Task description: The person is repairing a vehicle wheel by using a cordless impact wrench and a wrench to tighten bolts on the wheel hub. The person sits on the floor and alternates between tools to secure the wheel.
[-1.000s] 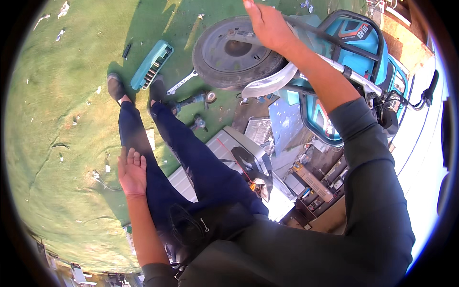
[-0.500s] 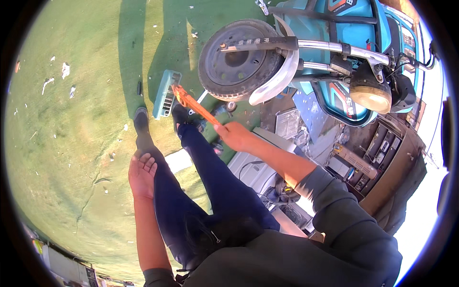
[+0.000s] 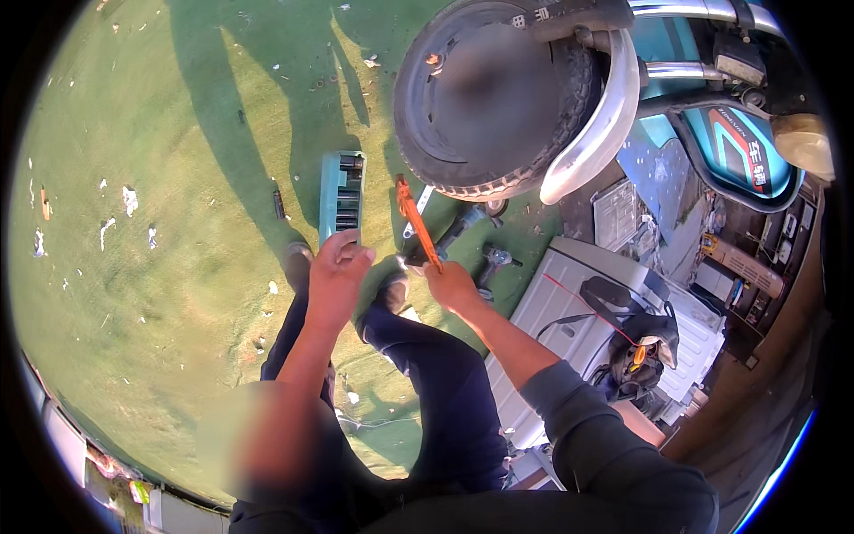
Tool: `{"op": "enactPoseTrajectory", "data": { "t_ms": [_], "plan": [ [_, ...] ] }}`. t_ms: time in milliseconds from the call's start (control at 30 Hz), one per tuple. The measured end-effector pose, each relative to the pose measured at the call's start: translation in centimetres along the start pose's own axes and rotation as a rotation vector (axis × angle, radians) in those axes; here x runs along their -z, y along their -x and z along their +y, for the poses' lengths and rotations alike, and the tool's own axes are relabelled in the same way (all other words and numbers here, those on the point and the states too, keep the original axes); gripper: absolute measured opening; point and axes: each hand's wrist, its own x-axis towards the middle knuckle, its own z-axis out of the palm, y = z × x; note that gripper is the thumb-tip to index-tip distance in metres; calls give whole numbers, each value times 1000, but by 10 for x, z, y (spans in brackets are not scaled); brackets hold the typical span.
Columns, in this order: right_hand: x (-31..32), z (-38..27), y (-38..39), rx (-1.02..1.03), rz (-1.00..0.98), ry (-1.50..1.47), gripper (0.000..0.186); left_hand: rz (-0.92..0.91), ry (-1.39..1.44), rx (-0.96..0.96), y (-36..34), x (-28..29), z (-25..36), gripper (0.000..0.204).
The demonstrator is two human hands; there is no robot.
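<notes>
My right hand (image 3: 445,280) is closed round the handle of a long orange wrench (image 3: 413,208), which points away from me. My left hand (image 3: 338,274) is raised with loosely curled, parted fingers, seen over the lower end of a teal socket case (image 3: 329,196); I see nothing in it, and cannot tell whether it touches the case. Beyond the orange wrench lie a silver spanner (image 3: 423,199), an angle grinder (image 3: 464,227) and a cordless drill (image 3: 494,261) on the green mat. A loose black piece (image 3: 278,204) lies left of the case.
A teal electric vehicle (image 3: 721,151) is tipped on its side, its front wheel (image 3: 414,98) toward me. A pale metal panel (image 3: 534,311) with a dark bag (image 3: 627,365) on it lies right of my legs. A cluttered box (image 3: 747,276) sits farther right.
My right hand has come down from beside the wheel with the orange wrench. My left hand has moved up toward the socket case, its fingers curling. My legs are now more bent.
</notes>
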Motion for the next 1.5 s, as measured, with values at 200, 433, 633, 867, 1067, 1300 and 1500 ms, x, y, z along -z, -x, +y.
{"op": "enactPoseTrajectory", "data": {
  "t_ms": [200,433,633,867,1067,1300,1500],
  "plan": [
    [-53,-1,-44,188,266,-51,31,-27,-568,-664,-58,-93,15,96],
    [-151,19,-130,488,-139,-95,49,-10,-959,-952,-109,-129,8,115],
    [-82,-35,-108,554,-202,-232,42,-107,-924,-1120,-140,-136,7,108],
    [-34,-67,-115,849,317,-518,29,-127,-893,-1225,-149,-147,10,104],
    [-57,-32,-112,786,79,-34,38,-35,-837,-1302,-143,-158,6,111],
    [-39,-31,-89,807,52,247,55,15,-831,-1331,-146,-158,-3,115],
    [-39,-21,-95,786,145,273,40,21,-805,-1345,-148,-156,1,111]
  ]
}}
